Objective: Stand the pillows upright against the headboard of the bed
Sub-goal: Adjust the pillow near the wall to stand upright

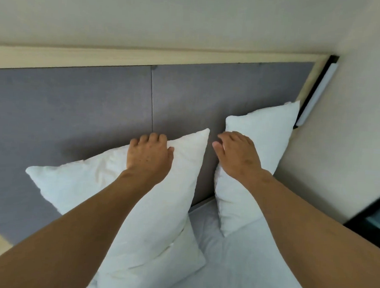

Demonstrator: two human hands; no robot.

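Pillows, two, white, both on the bed at its head end. Left pillow (163, 208): stands on edge, leaning back on the grey padded headboard (76, 107), top edge slanting down to the left, one upper corner raised toward the centre. Right pillow (258, 160): stands on edge against the headboard near its right-hand frame, tilted, one corner pointing up to the right. The two are near each other but apart, with headboard showing between them.

Left hand (150, 156): fingers curled over the top edge of the left pillow, thumb at the front, apparently gripping the edge to steady it upright. Right hand (237, 154): laid on the upper left part of the right pillow, fingers loosely bent; whether it pinches fabric or only presses cannot be told. Likely purpose: pressing each pillow back so it leans rather than slumps.

White sheet (233, 267): covers the mattress below both pillows. Wooden trim (123, 56): borders the headboard; plain wall above.
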